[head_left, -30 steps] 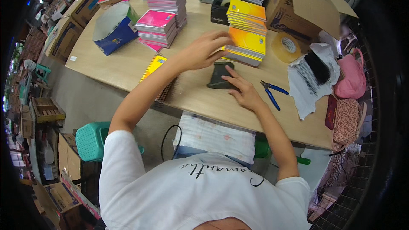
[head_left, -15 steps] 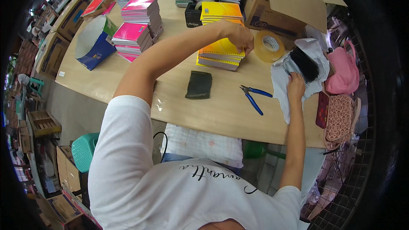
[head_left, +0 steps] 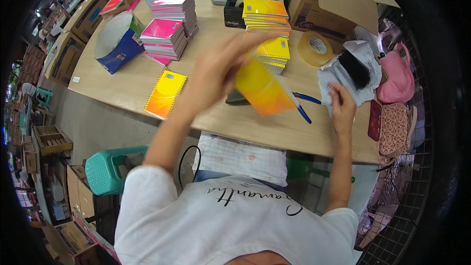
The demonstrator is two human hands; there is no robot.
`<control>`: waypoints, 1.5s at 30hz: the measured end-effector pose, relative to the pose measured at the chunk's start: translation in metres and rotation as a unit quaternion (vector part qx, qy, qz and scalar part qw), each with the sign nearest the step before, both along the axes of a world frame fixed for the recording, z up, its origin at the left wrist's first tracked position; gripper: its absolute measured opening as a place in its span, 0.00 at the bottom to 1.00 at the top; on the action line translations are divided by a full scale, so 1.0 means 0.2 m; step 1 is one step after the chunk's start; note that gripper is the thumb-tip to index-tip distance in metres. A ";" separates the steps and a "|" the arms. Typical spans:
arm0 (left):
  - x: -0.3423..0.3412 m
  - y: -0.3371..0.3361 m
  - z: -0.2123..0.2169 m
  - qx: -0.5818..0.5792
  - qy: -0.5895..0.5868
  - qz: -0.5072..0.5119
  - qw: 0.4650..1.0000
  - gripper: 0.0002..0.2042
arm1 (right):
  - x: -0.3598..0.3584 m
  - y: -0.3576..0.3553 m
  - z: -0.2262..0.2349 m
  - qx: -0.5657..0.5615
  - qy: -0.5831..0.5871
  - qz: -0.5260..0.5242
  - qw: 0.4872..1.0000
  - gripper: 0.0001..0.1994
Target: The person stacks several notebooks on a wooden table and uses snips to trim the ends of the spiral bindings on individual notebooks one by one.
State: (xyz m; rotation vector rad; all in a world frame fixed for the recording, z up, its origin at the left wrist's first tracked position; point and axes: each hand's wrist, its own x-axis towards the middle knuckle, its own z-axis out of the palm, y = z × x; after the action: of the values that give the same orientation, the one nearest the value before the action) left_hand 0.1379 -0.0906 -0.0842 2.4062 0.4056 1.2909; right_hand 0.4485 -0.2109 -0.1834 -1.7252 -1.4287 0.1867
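My left hand (head_left: 213,76), blurred by motion, grips a yellow-and-orange notebook (head_left: 267,88) by its upper left part, above the middle of the table. Behind it stands a stack of yellow notebooks (head_left: 267,12). Another yellow notebook (head_left: 166,93) with a spiral edge lies near the table's front edge on the left. My right hand (head_left: 343,104) is closed, thumb and fingers together, next to a bundle of black binding coils (head_left: 354,70) on white wrapping (head_left: 363,51). Whatever those fingers hold is too small to make out. Blue-handled cutters (head_left: 307,98) lie partly behind the held notebook.
Pink notebooks (head_left: 164,32) are stacked at left beside a blue open box (head_left: 120,54). A tape roll (head_left: 315,49), a cardboard box (head_left: 333,2) and a black tape dispenser (head_left: 234,14) stand at the back. Bags (head_left: 395,76) line the right edge. A dark flat piece (head_left: 236,99) is partly covered.
My left hand has left the yellow stack and swung toward me and left, carrying a notebook. My right hand has come off the black coils slightly. The yellow notebook at left is now uncovered.
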 end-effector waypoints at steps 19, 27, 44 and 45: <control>-0.11 -0.26 -0.97 -0.186 -0.068 0.184 0.963 0.13 | -0.52 0.07 -0.20 -0.087 0.183 0.241 0.949 0.08; -0.11 -0.26 -0.97 -0.185 -0.067 0.197 0.960 0.13 | -0.54 0.07 -0.10 -0.100 0.103 0.283 0.948 0.08; -0.11 -0.27 -0.95 -0.190 -0.072 0.201 0.958 0.12 | -0.56 0.04 -0.08 -0.041 -0.036 0.287 0.956 0.11; -0.11 -0.27 -0.95 -0.192 -0.073 0.200 0.958 0.12 | -0.55 0.04 -0.09 -0.041 -0.045 0.281 0.958 0.11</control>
State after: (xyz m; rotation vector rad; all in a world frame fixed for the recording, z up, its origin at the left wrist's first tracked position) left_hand 0.1160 -0.1445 -0.2737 1.9494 1.0356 1.3854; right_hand 0.3380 -0.2035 -0.2024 -1.3614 -1.9785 0.4826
